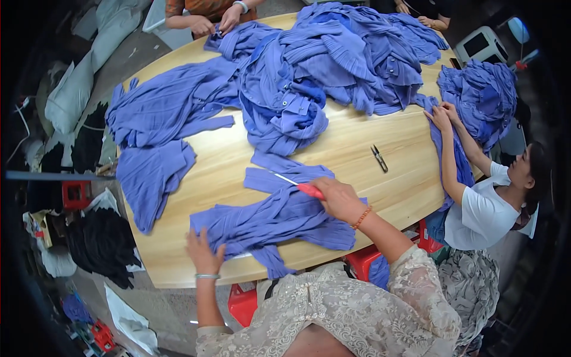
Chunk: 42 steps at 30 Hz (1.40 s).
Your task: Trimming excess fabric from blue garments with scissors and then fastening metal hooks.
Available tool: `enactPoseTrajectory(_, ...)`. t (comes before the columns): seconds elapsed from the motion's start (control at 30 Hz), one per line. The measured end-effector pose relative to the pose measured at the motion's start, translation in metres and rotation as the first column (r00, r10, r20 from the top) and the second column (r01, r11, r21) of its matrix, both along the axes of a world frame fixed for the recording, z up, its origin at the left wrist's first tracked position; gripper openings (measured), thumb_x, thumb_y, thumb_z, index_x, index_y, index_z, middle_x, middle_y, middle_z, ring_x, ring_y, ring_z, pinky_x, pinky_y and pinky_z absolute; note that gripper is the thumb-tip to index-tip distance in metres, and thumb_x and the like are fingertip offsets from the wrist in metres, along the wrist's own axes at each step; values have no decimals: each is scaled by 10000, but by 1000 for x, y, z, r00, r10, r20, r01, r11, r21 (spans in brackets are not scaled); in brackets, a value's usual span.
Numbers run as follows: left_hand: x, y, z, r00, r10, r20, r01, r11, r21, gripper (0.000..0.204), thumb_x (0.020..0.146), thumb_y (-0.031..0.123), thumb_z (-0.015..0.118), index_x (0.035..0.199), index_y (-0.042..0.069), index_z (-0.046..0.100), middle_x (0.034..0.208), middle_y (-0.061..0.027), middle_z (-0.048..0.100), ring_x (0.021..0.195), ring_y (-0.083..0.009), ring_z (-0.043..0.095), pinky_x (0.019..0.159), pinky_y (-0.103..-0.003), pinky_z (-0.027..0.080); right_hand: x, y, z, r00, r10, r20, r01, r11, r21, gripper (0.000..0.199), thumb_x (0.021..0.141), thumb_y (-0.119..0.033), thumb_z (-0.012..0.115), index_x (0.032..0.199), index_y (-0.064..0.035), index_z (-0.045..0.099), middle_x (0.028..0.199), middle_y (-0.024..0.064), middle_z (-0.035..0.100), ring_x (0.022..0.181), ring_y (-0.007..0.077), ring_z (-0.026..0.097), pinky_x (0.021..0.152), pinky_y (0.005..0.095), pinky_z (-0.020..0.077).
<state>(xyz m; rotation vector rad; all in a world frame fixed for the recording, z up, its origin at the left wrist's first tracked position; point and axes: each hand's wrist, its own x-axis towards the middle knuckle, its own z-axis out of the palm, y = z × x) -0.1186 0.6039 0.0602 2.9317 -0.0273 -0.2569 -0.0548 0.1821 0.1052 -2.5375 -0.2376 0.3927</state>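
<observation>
The top (369, 303) is beige floral lace. The left-wrist bangle (207, 276) is pale, the right-wrist bracelet (361, 218) orange and beaded.

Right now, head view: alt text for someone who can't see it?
A person's right hand holds a red-handled tool over a violet-blue garment on a wooden table, the left hand spread at the garment's left end. Dark snips lie to the right; similar garments are heaped beyond, and a co-worker in white at the right handles another.
</observation>
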Motion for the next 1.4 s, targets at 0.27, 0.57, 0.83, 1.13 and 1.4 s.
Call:
enactPoseTrajectory(0.27,35,-54,-39,962,-239,-135,222,966,-129,973,651,259,803,1494,170,325,1570,-167,217,1460,-401,141,1092,-706,95,31,14,-54,965,10,-262,-19,999,-32,338,854,-157,606,1183,-86,581,1173,154,632,997,362,634,814,450,518)
enactPoseTrajectory(0.57,112,-89,-7,873,-370,-318,245,896,-370,906,746,388,780,1486,136,323,1499,-274,276,1391,-469,246,1110,-603,212,-45,-67,-20,969,-237,-72,238,971,2,416,866,-106,607,1278,-150,575,1316,121,578,1180,312,567,972,398,484)
enactPoseTrajectory(0.83,249,-306,-21,933,-320,166,357,883,-304,968,663,352,843,1470,171,340,1481,-227,328,1384,-444,275,1052,-608,294,-77,-70,-26,772,-616,-157,570,780,-257,289,873,-144,599,1160,-113,606,1012,181,662,932,384,640,813,472,509)
enactPoseTrajectory(1.13,176,-281,-39,669,-642,374,743,570,-352,583,606,-19,654,1154,171,593,1167,-92,555,1149,-301,502,980,-519,352,-101,-100,-22,575,-812,102,801,584,134,269,921,-162,611,1150,-21,617,1076,218,640,1005,390,626,848,411,503)
enactPoseTrajectory(1.4,140,-113,-8,754,-603,260,655,662,-365,530,519,-61,605,1022,107,618,1069,-103,582,1129,-337,524,941,-445,420,-71,-119,17,683,-722,113,728,660,-185,320,902,-340,653,813,-33,641,677,219,614,663,430,610,586,488,464)
